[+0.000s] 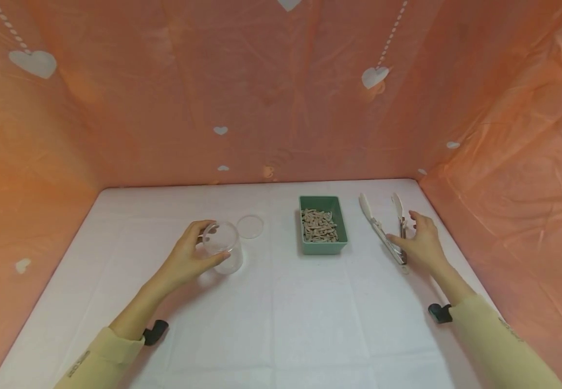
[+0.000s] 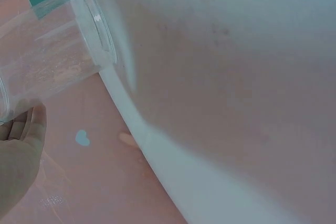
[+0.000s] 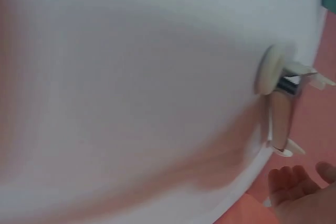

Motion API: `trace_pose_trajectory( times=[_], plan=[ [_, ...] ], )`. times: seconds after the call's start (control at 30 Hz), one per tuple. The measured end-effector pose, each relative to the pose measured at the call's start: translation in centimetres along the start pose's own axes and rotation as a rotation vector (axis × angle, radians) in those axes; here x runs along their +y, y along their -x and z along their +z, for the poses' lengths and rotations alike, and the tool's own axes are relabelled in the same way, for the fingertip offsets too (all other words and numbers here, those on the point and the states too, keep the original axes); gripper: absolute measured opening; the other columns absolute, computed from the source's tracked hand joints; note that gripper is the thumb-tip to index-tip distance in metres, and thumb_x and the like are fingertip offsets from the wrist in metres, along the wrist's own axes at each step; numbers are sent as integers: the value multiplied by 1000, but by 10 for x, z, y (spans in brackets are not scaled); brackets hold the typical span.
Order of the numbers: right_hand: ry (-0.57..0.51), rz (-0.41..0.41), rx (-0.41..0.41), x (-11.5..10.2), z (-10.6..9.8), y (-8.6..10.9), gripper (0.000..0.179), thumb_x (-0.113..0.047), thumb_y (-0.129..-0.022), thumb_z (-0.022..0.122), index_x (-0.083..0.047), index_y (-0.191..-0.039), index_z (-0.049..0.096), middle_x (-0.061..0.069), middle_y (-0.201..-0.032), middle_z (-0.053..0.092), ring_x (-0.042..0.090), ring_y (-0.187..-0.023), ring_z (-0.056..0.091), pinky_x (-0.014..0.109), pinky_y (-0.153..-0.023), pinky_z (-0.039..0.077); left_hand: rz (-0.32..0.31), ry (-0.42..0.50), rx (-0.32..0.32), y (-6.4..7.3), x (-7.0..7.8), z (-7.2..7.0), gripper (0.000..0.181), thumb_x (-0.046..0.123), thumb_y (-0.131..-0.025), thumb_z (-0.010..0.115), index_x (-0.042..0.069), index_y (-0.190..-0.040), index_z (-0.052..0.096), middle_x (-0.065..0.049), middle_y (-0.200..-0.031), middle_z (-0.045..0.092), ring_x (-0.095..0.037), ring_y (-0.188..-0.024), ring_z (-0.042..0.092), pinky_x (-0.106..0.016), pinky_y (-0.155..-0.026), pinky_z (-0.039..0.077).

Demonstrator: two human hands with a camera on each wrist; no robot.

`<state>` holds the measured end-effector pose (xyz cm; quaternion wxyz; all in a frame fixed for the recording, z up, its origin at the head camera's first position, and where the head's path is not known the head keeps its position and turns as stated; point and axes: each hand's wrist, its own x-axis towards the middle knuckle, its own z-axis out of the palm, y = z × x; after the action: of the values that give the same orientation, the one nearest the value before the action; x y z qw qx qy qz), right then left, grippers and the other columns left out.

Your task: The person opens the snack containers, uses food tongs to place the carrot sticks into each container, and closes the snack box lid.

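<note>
A clear plastic jar stands on the white table, its round rim up. My left hand holds it near the top, thumb along the near side and fingers round the far side. In the left wrist view, fingertips lie right at the jar's wall. On the right lies a pair of metal tongs with pale tips, its arms spread apart. My right hand hovers over them, fingers spread, the thumb overlapping the tongs in the head view. In the right wrist view, a gap shows between fingers and tongs.
A clear round lid lies just behind the jar. Between the hands stands a green rectangular tray with many small greyish-brown pieces in it. Orange cloth with white hearts hangs along the table's back and sides.
</note>
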<state>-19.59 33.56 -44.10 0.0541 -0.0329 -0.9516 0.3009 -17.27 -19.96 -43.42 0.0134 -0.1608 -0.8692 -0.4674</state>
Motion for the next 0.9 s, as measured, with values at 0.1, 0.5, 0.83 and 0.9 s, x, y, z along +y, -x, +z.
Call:
trace_pose_trajectory(
  times=[0.1,0.5,0.83,0.9],
  plan=[
    [58,17,-48,5,2,-3,100,-32,-88,82,17,-153,25,46,-147,30,61,-137,29,76,-110,33,-4,-4,-1,0,0,0,78,21,-87,87,-2,-147,42,-20,-145,48,-39,-137,45,-58,-114,42],
    [192,-2,-111,10,8,-5,102,-40,-86,81,21,-149,27,47,-139,34,62,-129,34,76,-103,40,-36,2,-23,1,1,-2,80,26,-88,86,0,-148,40,-20,-146,47,-41,-137,45,-60,-115,40],
    [169,-9,-107,12,9,-6,102,-39,-84,84,21,-146,30,42,-128,44,57,-120,40,70,-96,44,-31,-5,-17,0,2,-1,80,24,-87,87,0,-147,41,-20,-144,48,-43,-136,46,-60,-115,41],
    [162,-1,-115,14,10,-7,102,-39,-84,85,22,-146,31,41,-125,45,56,-118,41,69,-95,44,-30,-8,-14,0,2,-1,79,23,-86,88,0,-147,42,-21,-143,49,-43,-136,47,-60,-115,41]
  ],
)
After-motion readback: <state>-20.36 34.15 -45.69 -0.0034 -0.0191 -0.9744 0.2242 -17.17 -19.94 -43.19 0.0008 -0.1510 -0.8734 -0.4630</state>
